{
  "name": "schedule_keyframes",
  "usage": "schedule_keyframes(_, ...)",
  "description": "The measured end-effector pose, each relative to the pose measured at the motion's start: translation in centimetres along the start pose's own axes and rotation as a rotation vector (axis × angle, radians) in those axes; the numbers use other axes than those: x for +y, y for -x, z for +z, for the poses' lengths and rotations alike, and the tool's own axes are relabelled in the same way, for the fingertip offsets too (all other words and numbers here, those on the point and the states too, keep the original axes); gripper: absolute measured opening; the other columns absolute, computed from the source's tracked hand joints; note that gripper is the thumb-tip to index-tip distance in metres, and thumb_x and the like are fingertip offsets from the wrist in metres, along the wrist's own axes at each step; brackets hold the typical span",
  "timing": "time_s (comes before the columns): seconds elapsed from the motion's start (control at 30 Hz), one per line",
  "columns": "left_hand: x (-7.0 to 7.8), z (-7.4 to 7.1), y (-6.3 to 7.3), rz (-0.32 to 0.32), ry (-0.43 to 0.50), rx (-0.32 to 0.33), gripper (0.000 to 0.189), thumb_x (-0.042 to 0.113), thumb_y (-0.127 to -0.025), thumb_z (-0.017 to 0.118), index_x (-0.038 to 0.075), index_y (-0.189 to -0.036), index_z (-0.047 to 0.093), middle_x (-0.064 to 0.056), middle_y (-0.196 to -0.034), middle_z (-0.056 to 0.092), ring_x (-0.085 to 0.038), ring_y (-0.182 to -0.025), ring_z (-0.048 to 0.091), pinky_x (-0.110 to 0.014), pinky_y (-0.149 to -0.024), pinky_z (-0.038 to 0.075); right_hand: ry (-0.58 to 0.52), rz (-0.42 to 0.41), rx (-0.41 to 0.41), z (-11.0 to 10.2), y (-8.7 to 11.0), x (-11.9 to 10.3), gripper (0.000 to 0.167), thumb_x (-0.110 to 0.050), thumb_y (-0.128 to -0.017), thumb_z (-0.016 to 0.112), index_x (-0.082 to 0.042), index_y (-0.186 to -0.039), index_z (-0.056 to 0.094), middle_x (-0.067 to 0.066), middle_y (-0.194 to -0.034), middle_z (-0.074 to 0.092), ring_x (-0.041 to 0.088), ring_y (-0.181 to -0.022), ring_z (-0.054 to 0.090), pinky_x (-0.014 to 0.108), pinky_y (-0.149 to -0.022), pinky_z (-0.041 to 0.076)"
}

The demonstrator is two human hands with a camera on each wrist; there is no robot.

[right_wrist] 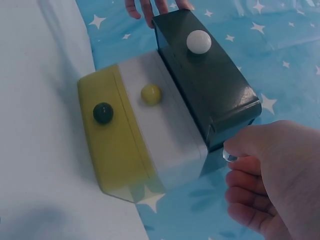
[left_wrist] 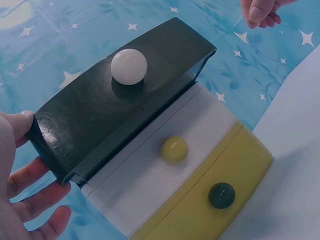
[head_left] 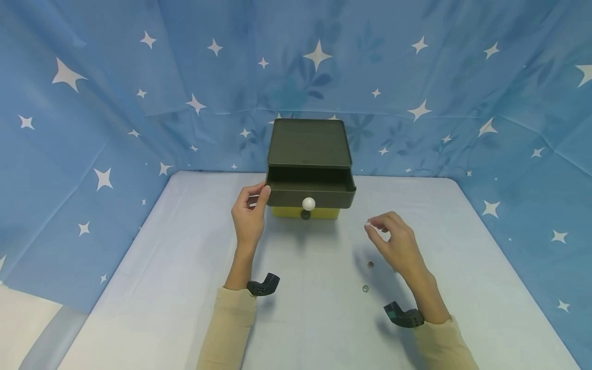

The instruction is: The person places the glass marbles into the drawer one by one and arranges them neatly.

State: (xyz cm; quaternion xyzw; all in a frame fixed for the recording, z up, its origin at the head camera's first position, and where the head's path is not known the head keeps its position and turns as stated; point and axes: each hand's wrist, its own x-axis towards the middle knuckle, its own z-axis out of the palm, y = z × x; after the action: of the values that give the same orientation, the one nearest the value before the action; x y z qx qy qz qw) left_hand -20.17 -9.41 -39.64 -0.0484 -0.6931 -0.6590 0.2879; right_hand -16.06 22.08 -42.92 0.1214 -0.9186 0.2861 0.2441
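A small drawer cabinet stands at the back of the table, its dark green top drawer pulled out. That drawer has a round white knob. My left hand holds the drawer's left front corner, the thumb at the front edge and fingers at the side. Right of the cabinet, above the table, my right hand pinches a small clear, glassy piece between thumb and forefinger. Below the green drawer are a white drawer with a yellow knob and a yellow drawer with a dark green knob, both pushed in.
On the white table near my right hand lie a small reddish-brown round piece and a small greenish ring-like piece. A blue star-patterned curtain rises behind the table and along both sides.
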Motion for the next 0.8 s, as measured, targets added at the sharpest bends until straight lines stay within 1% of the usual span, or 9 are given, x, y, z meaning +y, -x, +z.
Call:
schedule_keyframes(0.1,0.0,0.0,0.0,-0.004,0.005,-0.002,0.023,0.014,-0.095,0.069,-0.002,-0.112,0.070,-0.022,-0.107,0.069,-0.012,-0.085,0.063,-0.015,-0.068,0.047,0.001,-0.021,0.019,0.0,-0.3,-0.3,0.016,-0.018,-0.091,0.074,-0.007,-0.103,0.071,0.007,-0.099,0.067,0.022,-0.091,0.065,0.043,-0.072,0.058)
schedule_keyframes(0.3,0.0,0.0,0.0,-0.002,0.009,-0.005,0.023,0.014,-0.095,0.069,-0.002,-0.112,0.070,-0.022,-0.108,0.069,-0.028,-0.089,0.064,-0.014,-0.067,0.046,-0.005,-0.031,0.034,0.0,-1.0,-1.0,0.017,-0.018,-0.091,0.074,-0.007,-0.103,0.071,0.006,-0.099,0.067,0.021,-0.091,0.065,0.040,-0.073,0.058)
schedule_keyframes(0.33,0.0,0.0,0.0,-0.002,0.009,-0.005,0.023,0.014,-0.095,0.069,-0.002,-0.112,0.070,-0.022,-0.108,0.069,-0.028,-0.089,0.064,-0.014,-0.068,0.046,-0.011,-0.037,0.039,0.0,-1.1,-1.0,0.017,-0.017,-0.091,0.075,-0.007,-0.103,0.071,0.006,-0.099,0.067,0.022,-0.091,0.065,0.039,-0.074,0.058)
schedule_keyframes(0.5,0.0,0.0,0.0,-0.007,0.003,-0.008,0.024,0.015,-0.095,0.069,-0.002,-0.113,0.070,-0.021,-0.108,0.069,-0.016,-0.087,0.064,-0.017,-0.069,0.047,-0.035,-0.071,0.068,0.1,-1.7,-1.4,0.017,-0.014,-0.089,0.076,-0.005,-0.103,0.071,0.007,-0.097,0.066,0.021,-0.090,0.064,0.036,-0.077,0.056)
schedule_keyframes(0.53,0.0,0.0,0.0,-0.009,0.002,-0.007,0.024,0.015,-0.095,0.069,-0.002,-0.113,0.070,-0.021,-0.108,0.069,-0.016,-0.087,0.064,-0.017,-0.069,0.047,-0.038,-0.077,0.074,0.1,-1.8,-1.4,0.017,-0.013,-0.088,0.077,-0.005,-0.102,0.071,0.007,-0.097,0.066,0.021,-0.089,0.064,0.035,-0.078,0.056)
schedule_keyframes(0.57,0.0,0.0,0.1,-0.008,0.004,-0.007,0.024,0.015,-0.095,0.069,-0.002,-0.113,0.070,-0.021,-0.108,0.069,-0.018,-0.088,0.064,-0.018,-0.069,0.047,-0.041,-0.084,0.081,0.1,-1.9,-1.5,0.017,-0.013,-0.088,0.077,-0.005,-0.102,0.071,0.007,-0.097,0.066,0.021,-0.089,0.063,0.034,-0.078,0.055)
schedule_keyframes(0.63,0.0,0.0,0.1,-0.005,0.009,-0.004,0.025,0.015,-0.095,0.069,-0.003,-0.113,0.069,-0.022,-0.108,0.069,-0.027,-0.090,0.064,-0.018,-0.069,0.047,-0.049,-0.101,0.098,0.2,-2.2,-1.7,0.017,-0.011,-0.088,0.077,-0.005,-0.102,0.071,0.008,-0.097,0.066,0.021,-0.089,0.063,0.029,-0.079,0.054)
schedule_keyframes(0.7,0.0,0.0,0.1,-0.007,0.011,-0.003,0.025,0.015,-0.096,0.068,-0.003,-0.113,0.069,-0.022,-0.109,0.069,-0.034,-0.091,0.064,-0.017,-0.069,0.047,-0.061,-0.114,0.114,0.2,-2.5,-1.8,0.017,-0.011,-0.088,0.077,-0.004,-0.102,0.071,0.009,-0.097,0.066,0.022,-0.089,0.063,0.019,-0.081,0.050)
schedule_keyframes(0.8,0.0,0.0,0.1,-0.010,0.009,-0.004,0.025,0.015,-0.096,0.068,-0.003,-0.113,0.069,-0.022,-0.109,0.069,-0.038,-0.092,0.063,-0.018,-0.070,0.047,-0.087,-0.130,0.144,0.4,-3.1,-2.1,0.017,-0.010,-0.088,0.076,-0.003,-0.103,0.071,0.010,-0.098,0.066,0.024,-0.090,0.063,0.009,-0.083,0.044)
